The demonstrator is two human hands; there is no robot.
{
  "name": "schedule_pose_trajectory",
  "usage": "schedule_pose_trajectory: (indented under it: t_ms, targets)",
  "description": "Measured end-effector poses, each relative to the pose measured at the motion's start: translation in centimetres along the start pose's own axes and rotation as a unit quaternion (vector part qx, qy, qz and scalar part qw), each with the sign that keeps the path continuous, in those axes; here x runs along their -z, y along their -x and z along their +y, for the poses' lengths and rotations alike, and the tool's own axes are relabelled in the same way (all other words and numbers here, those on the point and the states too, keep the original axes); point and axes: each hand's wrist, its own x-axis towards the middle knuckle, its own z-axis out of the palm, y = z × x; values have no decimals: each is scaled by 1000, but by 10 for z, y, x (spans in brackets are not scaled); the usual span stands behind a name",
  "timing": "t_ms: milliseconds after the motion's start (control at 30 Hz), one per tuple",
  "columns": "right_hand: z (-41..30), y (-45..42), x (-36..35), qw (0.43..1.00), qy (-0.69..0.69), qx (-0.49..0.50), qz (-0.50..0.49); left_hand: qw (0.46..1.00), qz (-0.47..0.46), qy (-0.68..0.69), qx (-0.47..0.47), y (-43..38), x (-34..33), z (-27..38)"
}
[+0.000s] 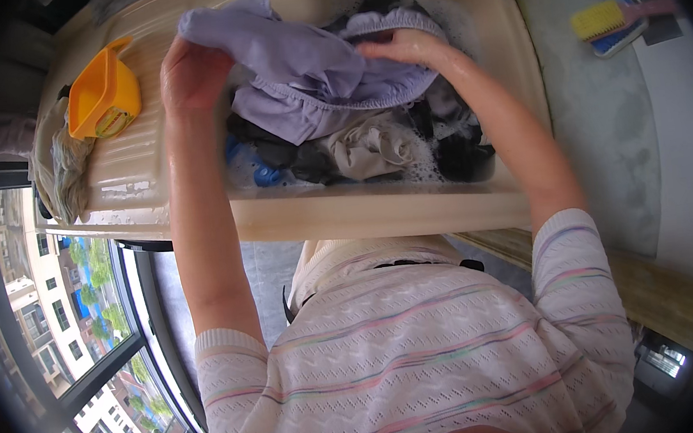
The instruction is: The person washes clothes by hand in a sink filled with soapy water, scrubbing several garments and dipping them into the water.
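A lavender garment with an elasticated waistband point(302, 59) is stretched between my two hands above a laundry sink basin point(504, 79). My left hand point(195, 75) grips one end of it, over the basin's left rim. At the other side my right hand point(403, 49) is at the gathered waistband, its fingers partly inside the opening. Beneath lie soaking clothes in sudsy water: a beige cloth point(371, 146), dark garments point(464, 150) and a blue item point(267, 175) at the lower left. The folds hide part of the laundry below and some of my fingertips.
Left of the basin, a ribbed washboard surface point(140, 154) carries a yellow plastic container point(125, 90) and a crumpled pale cloth point(67, 163). Scrub brushes with yellow point(598, 20) and blue point(621, 38) parts are at the right. A large window point(84, 326) is at the lower left.
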Motion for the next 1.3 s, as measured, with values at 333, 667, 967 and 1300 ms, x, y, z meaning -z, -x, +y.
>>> schedule_pose_trajectory:
  t_ms: [333, 667, 967, 1300]
  targets:
    - [20, 4, 9, 888, -446, -114, -1, 980, 179, -84, -38, -6, -5, 7]
    - [28, 22, 59, 828, -559, -37, 22, 972, 158, -170, 27, -4, 13, 45]
    - [48, 35, 99, 882, -437, -99, 149, 944, 86, -320, 8, 17, -1, 54]
    - [36, 21, 30, 983, -17, -167, 71, 977, -2, -215, 3, 4, -3, 35]
